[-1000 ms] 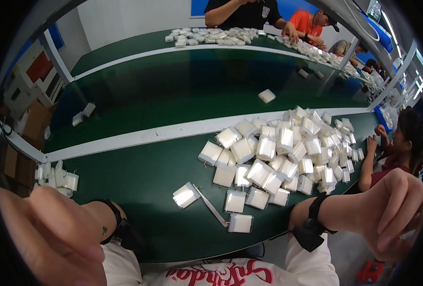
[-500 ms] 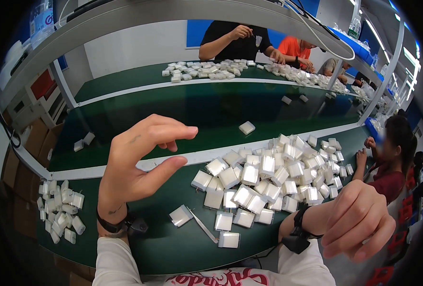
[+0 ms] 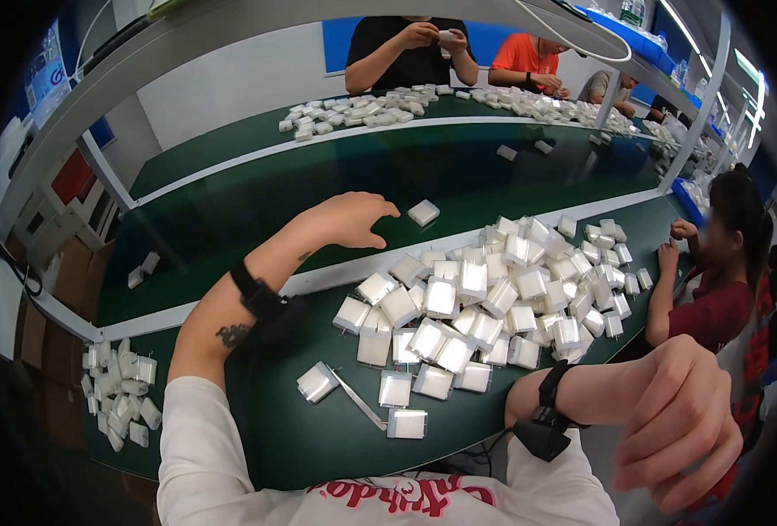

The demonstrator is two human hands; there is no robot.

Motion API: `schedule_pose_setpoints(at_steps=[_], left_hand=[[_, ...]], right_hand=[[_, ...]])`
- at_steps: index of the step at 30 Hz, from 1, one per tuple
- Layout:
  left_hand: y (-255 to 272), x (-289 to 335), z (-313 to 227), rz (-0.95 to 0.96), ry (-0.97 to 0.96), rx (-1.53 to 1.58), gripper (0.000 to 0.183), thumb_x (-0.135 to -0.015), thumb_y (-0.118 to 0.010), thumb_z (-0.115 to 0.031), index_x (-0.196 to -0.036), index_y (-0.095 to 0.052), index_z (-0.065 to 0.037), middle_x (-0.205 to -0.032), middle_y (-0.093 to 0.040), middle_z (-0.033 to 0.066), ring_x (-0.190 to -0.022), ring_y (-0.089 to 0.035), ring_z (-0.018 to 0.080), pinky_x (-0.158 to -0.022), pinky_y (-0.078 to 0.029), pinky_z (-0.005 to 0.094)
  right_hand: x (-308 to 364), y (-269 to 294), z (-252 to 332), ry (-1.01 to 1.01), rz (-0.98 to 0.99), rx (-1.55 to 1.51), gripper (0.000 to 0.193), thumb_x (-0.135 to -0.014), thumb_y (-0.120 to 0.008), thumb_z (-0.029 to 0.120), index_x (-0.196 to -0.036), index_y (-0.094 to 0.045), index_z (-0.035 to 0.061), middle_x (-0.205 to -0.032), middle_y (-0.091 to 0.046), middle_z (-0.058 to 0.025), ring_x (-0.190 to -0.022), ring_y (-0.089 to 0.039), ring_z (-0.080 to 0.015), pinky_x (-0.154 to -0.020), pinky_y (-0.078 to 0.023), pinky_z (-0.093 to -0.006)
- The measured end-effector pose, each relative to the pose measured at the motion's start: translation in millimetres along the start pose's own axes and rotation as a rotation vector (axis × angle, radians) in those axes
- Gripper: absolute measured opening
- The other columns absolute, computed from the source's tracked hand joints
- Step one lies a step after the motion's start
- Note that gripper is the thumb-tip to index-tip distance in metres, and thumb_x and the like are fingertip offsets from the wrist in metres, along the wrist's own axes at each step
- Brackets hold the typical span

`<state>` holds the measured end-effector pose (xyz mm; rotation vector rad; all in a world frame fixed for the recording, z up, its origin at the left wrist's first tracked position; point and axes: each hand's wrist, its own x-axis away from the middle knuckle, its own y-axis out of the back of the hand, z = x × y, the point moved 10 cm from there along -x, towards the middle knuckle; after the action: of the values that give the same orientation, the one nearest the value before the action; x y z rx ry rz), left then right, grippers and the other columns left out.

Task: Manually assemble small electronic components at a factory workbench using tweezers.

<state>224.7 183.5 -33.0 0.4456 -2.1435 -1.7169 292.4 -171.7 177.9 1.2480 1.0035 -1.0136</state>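
Note:
My left hand [image 3: 362, 219] is stretched over the dark green channel beyond the white rail. Its fingers are apart with nothing between them, just left of a single white plug-in charger [image 3: 423, 212] that it does not touch. My right hand [image 3: 682, 425] is raised past the table's right front edge, its fingers curled in; whatever they hold, if anything, is hidden. Between my arms spreads a large heap of white chargers [image 3: 485, 302], boxy, in clear film, some with metal prongs showing. Nearer me, a thin pale strip or tool [image 3: 358, 399] lies between two chargers.
A smaller pile of chargers [image 3: 121, 394] sits at the table's left end. A shelf frame [image 3: 230, 44] crosses overhead, with a post at each side. Across the table, people handle more chargers [image 3: 362, 112]. Another person [image 3: 713, 280] sits close on the right.
My left hand has moved forward and right, over the rail, toward the lone charger. My right hand has shifted slightly and stays curled. The person opposite has brought both hands together around a white piece.

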Motion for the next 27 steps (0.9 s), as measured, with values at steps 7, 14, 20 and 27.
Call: schedule_pose_setpoints(at_steps=[7, 14, 20, 27], left_hand=[[-36.1, -103.9, 39.3, -0.024, -0.03, -0.12, 0.078, -0.065, -0.076, 0.002, -0.137, -0.051, -0.016, -0.133, -0.055, 0.0155, -0.122, -0.053, 0.0343, -0.101, -0.046, 0.0406], [15.0, -46.3, 40.2, -0.242, -0.068, 0.3, 0.053, -0.069, -0.081, -0.019, -0.116, -0.058, -0.005, -0.11, -0.067, 0.0154, -0.105, -0.063, 0.0286, -0.093, -0.05, 0.0382], [102.2, 137.4, -18.0, -0.707, -0.053, 0.5, 0.058, -0.067, -0.085, -0.015, -0.117, -0.058, -0.003, -0.112, -0.066, 0.0095, -0.104, -0.065, 0.0211, -0.094, -0.051, 0.0353], [120.5, 249.8, -83.8, -0.924, -0.125, 0.27, 0.057, -0.059, -0.086, -0.009, -0.112, -0.065, -0.004, -0.109, -0.068, 0.0116, -0.093, -0.064, 0.0234, -0.081, -0.053, 0.0331]], right_hand=[[-4.4, -10.7, -11.7, -0.207, 0.146, -0.017, 0.022, -0.086, -0.065, 0.017, -0.107, -0.068, 0.0098, -0.08, -0.071, -0.0133, -0.069, -0.066, -0.0303, -0.062, -0.052, -0.0449], [-14.6, -15.3, -46.0, -0.134, 0.148, 0.079, 0.006, -0.085, -0.068, 0.003, -0.091, -0.066, 0.003, -0.082, -0.071, -0.0124, -0.063, -0.063, -0.0181, -0.053, -0.048, -0.0253], [-4.1, -53.1, -139.0, -0.522, 0.169, 0.708, 0.05, -0.064, -0.086, 0.012, -0.109, -0.065, 0.0036, -0.111, -0.063, -0.0129, -0.098, -0.062, -0.0307, -0.079, -0.052, -0.0359], [8.7, -109.2, -172.4, -0.505, 0.352, 0.484, 0.071, -0.058, -0.089, 0.016, -0.123, -0.062, 0.005, -0.119, -0.061, -0.0132, -0.105, -0.062, -0.0315, -0.084, -0.053, -0.0374]])
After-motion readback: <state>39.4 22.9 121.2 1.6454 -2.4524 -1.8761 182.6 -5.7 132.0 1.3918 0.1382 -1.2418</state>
